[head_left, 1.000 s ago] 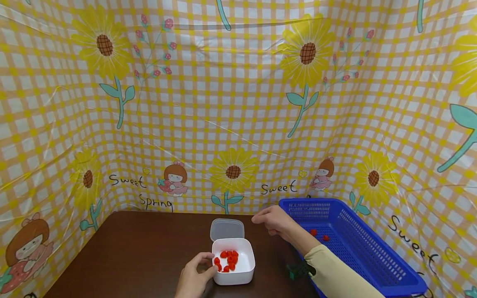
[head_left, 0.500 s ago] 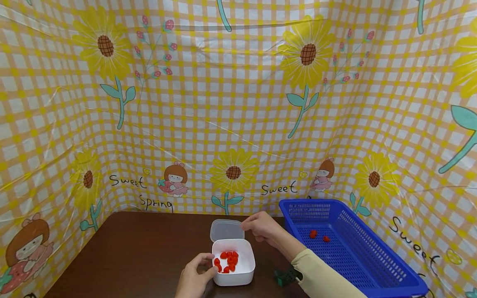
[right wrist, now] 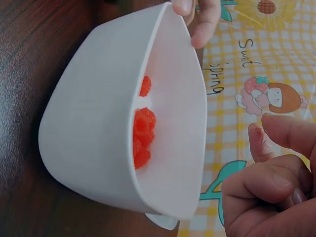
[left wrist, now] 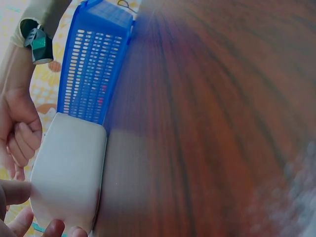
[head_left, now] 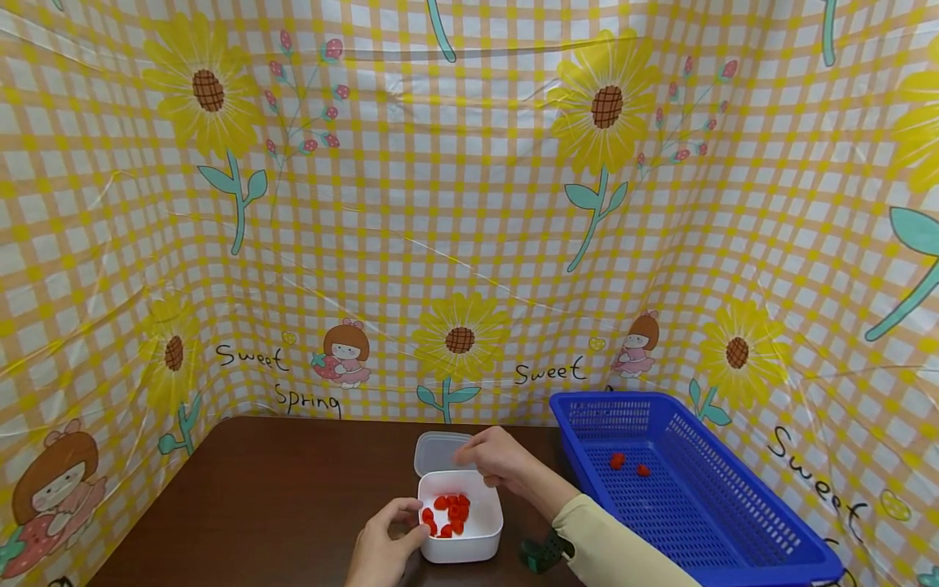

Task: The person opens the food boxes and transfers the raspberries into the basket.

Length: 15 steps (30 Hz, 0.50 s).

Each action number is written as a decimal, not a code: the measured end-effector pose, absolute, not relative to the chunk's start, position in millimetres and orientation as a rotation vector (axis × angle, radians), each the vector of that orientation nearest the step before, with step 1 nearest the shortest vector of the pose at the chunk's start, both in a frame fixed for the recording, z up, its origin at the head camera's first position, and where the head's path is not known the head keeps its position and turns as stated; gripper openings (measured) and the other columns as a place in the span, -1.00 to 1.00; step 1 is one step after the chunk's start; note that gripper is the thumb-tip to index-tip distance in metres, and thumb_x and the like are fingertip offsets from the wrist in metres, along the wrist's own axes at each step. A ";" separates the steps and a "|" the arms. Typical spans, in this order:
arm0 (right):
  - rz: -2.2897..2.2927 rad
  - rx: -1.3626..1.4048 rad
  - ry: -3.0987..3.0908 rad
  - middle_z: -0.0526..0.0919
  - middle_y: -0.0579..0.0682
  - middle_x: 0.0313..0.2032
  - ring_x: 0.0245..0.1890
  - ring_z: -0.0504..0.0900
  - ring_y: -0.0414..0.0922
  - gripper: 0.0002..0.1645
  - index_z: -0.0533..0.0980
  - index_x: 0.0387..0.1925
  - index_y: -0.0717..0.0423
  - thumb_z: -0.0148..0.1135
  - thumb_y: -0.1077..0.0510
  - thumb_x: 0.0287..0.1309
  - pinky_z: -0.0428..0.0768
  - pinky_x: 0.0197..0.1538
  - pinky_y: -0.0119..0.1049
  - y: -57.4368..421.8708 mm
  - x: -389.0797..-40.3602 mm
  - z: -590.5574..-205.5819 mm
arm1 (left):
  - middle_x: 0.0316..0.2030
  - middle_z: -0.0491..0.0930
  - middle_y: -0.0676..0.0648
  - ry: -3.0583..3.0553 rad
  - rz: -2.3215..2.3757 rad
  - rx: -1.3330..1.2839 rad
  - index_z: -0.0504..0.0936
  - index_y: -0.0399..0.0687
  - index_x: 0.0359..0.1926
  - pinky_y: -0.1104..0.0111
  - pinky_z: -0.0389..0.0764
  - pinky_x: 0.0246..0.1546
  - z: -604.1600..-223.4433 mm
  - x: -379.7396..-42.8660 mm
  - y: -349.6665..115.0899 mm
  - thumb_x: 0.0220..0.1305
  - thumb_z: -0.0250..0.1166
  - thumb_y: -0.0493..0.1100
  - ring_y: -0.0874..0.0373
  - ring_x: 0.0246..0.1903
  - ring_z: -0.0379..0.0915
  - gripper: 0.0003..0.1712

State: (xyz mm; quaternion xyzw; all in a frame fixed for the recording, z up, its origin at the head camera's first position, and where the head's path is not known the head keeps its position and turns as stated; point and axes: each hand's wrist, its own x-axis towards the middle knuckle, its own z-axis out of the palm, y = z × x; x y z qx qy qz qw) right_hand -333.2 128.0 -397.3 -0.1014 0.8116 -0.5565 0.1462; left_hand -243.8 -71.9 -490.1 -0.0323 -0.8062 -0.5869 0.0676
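A white square plastic box (head_left: 460,551) stands uncovered on the table, with several red raspberries (head_left: 456,512) inside, mostly toward its left and middle. My left hand (head_left: 385,538) grips the box's left side with bent fingers and thumb. In the left wrist view, fingertips touch the side of the box (left wrist: 69,168). My right hand (head_left: 499,461) hovers over the back right of the box, fingers curled. The right wrist view shows its thumb and index fingertips close together; a reddish patch shows there, but whether a raspberry is pinched is unclear.
Behind the box lies a translucent lid (head_left: 436,451), partly covered by the right hand. A blue slotted basket (head_left: 734,489) stands at the right with two red raspberry pieces (head_left: 619,461) on its floor. A patterned cloth (head_left: 469,244) surrounds the dark wooden table (head_left: 279,505).
My right hand has moved left, from beside the basket to over the box's back right, and slightly down. The left hand, box and basket contents look unchanged.
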 end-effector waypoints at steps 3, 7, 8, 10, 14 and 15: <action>-1.585 -0.300 2.327 0.14 -0.20 -0.78 -0.76 0.04 -0.27 -0.72 0.68 -0.18 0.37 0.35 0.24 0.12 0.15 -0.63 -0.45 124.9 -332.3 -400.4 | -0.23 0.67 -0.04 -2.428 -1.766 -0.105 0.66 -0.09 0.01 0.32 0.49 -0.29 -490.8 -244.2 -72.1 0.16 0.45 -0.16 0.16 -0.31 0.55 -0.62; -1.577 -0.291 2.298 0.13 -0.21 -0.78 -0.76 0.02 -0.27 -0.69 0.67 -0.15 0.38 0.36 0.23 0.11 0.13 -0.64 -0.44 121.4 -332.0 -406.0 | -0.23 0.67 -0.02 -2.431 -1.768 -0.110 0.65 -0.09 0.02 0.31 0.52 -0.26 -492.2 -245.6 -72.2 0.18 0.44 -0.14 0.16 -0.28 0.54 -0.63; -1.577 -0.289 2.293 0.13 -0.21 -0.78 -0.76 0.02 -0.27 -0.68 0.67 -0.15 0.39 0.36 0.23 0.11 0.12 -0.64 -0.44 120.6 -331.9 -407.6 | -0.23 0.66 -0.02 -2.430 -1.768 -0.110 0.65 -0.09 0.02 0.30 0.52 -0.25 -492.6 -245.8 -72.2 0.19 0.44 -0.14 0.16 -0.27 0.54 -0.63; -1.579 -0.279 2.286 0.12 -0.20 -0.78 -0.76 0.02 -0.26 -0.70 0.67 -0.16 0.37 0.37 0.23 0.10 0.13 -0.64 -0.45 118.7 -331.5 -410.7 | -0.22 0.66 -0.02 -2.428 -1.771 -0.107 0.65 -0.08 0.02 0.31 0.53 -0.24 -493.1 -246.1 -72.1 0.19 0.44 -0.14 0.16 -0.27 0.54 -0.63; -1.582 -0.258 2.288 0.13 -0.19 -0.78 -0.76 0.03 -0.25 -0.74 0.69 -0.20 0.33 0.38 0.22 0.10 0.13 -0.64 -0.45 114.2 -329.6 -416.9 | -0.22 0.66 -0.02 -2.426 -1.777 -0.105 0.65 -0.08 0.02 0.31 0.53 -0.24 -493.2 -245.6 -72.3 0.19 0.44 -0.14 0.16 -0.27 0.55 -0.63; -1.583 -0.253 2.289 0.13 -0.19 -0.78 -0.77 0.03 -0.25 -0.75 0.70 -0.21 0.32 0.38 0.22 0.10 0.13 -0.64 -0.45 112.9 -329.0 -418.6 | -0.22 0.66 -0.02 -2.428 -1.777 -0.106 0.65 -0.08 0.03 0.31 0.53 -0.24 -493.2 -245.3 -72.4 0.19 0.44 -0.14 0.16 -0.27 0.54 -0.63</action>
